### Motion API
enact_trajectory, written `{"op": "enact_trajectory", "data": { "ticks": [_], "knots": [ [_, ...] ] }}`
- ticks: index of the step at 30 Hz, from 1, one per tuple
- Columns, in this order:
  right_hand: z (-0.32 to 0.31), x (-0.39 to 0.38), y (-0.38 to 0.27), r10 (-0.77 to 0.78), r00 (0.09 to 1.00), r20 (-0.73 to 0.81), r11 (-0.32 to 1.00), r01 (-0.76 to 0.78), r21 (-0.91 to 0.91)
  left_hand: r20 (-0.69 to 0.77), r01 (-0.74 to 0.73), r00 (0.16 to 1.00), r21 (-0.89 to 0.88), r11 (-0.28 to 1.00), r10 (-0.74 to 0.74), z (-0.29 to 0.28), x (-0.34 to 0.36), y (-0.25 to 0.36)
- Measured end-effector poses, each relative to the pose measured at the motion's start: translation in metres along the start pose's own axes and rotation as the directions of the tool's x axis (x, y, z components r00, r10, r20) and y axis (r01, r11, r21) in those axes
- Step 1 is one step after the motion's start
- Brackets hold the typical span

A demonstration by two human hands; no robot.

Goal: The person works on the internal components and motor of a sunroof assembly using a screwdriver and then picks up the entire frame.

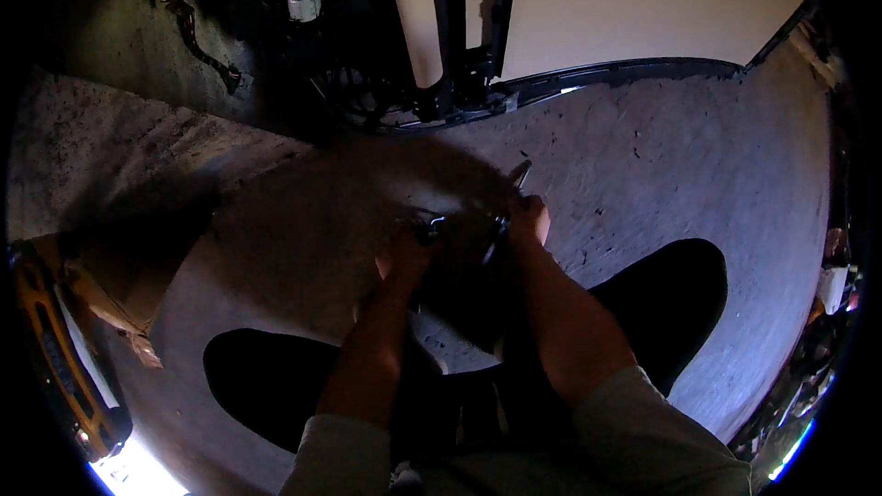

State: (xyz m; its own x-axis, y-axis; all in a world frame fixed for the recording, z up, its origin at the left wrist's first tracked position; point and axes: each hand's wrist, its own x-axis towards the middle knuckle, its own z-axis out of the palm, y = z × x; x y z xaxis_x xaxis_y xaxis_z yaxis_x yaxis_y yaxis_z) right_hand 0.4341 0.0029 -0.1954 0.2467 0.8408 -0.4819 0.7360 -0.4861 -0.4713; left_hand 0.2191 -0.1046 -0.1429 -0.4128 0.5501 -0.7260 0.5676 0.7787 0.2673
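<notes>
Two bare hands meet low over a grey concrete floor [661, 184], seen from above in dim light. The left hand [401, 262] is curled around a small dark metal part [432, 226], fingers closed on it. Just right of that part, the right hand [530, 220] grips a slim metal tool [520, 174] whose tip points away from the person. Beyond the part stands a black frame [473, 28] against a pale panel [634, 0]. Far left of it lies a yellow case [55, 349].
</notes>
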Motion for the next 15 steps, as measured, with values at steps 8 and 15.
{"op": "enact_trajectory", "data": {
  "ticks": [8,15],
  "knots": [
    [-0.013,-0.021,-0.016,0.002,1.0,0.014,0.965,0.001,-0.261,-0.204,-0.242,0.96,-0.268,0.933,0.19,-0.016,0.007,0.006],
    [-0.015,-0.008,-0.021,0.03,0.997,0.072,0.952,-0.007,-0.305,-0.168,-0.47,0.852,-0.661,0.585,0.495,-0.117,-0.02,0.059]
  ]
}}
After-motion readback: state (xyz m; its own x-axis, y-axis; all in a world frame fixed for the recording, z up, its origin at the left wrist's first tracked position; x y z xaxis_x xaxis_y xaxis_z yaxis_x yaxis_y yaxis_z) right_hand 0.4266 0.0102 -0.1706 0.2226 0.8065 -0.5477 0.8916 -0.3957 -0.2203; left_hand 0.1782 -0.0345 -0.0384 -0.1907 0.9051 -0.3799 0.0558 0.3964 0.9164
